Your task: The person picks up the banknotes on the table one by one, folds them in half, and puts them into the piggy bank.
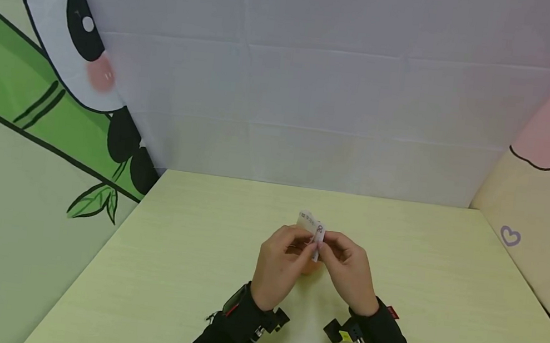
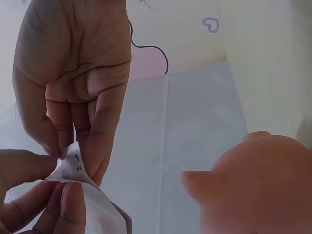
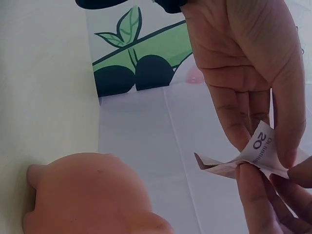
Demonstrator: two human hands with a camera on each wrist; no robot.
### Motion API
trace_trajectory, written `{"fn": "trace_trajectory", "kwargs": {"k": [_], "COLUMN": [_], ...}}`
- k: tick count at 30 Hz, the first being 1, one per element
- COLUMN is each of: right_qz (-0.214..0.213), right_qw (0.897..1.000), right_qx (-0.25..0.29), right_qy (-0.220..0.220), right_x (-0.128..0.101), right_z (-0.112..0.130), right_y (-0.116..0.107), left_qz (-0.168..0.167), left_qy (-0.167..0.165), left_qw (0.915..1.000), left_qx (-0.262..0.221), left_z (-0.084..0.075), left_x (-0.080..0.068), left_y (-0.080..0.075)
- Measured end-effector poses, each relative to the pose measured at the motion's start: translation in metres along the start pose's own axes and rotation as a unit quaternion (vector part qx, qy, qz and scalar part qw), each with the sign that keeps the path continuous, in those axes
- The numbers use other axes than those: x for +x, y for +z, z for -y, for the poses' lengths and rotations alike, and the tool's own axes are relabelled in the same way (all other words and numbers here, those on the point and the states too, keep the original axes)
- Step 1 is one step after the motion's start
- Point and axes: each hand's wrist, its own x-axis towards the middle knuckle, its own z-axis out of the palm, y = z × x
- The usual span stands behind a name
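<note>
A creased, pale banknote (image 1: 318, 232) printed with "20" stands between both hands over the middle of the table. My left hand (image 1: 279, 264) pinches one side of it between thumb and fingers. Thumb and fingers of my right hand (image 1: 349, 266) pinch the other side, close to the left fingertips. In the right wrist view the note (image 3: 261, 144) shows a fold, with one corner pointing up. Under the hands stands a smooth, pink-orange rounded figure (image 3: 87, 195) with an ear-like point, resembling a piggy bank. Most of this figure (image 1: 309, 268) is hidden by the hands in the head view.
The pale yellow table (image 1: 187, 240) stretches out around the hands. A plain light cloth wall (image 1: 313, 97) rises at its back edge, with printed cartoon panels at both sides. Small black cameras are strapped to both dark-sleeved wrists.
</note>
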Motion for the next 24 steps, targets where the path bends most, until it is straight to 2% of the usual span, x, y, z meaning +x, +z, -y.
{"fn": "trace_trajectory", "kwargs": {"k": [15, 24], "right_qz": [0.012, -0.003], "right_qw": [0.999, 0.999], "right_qx": [0.022, 0.017], "right_qy": [0.033, 0.031], "right_x": [0.005, 0.011], "right_z": [0.000, -0.005], "right_y": [-0.003, -0.007], "left_qz": [0.004, 0.002], "left_qy": [0.000, -0.010], "left_qw": [0.9999, 0.9987], "left_qx": [0.014, 0.051], "left_z": [0.002, 0.003], "left_x": [0.003, 0.007], "left_y": [0.005, 0.014]}}
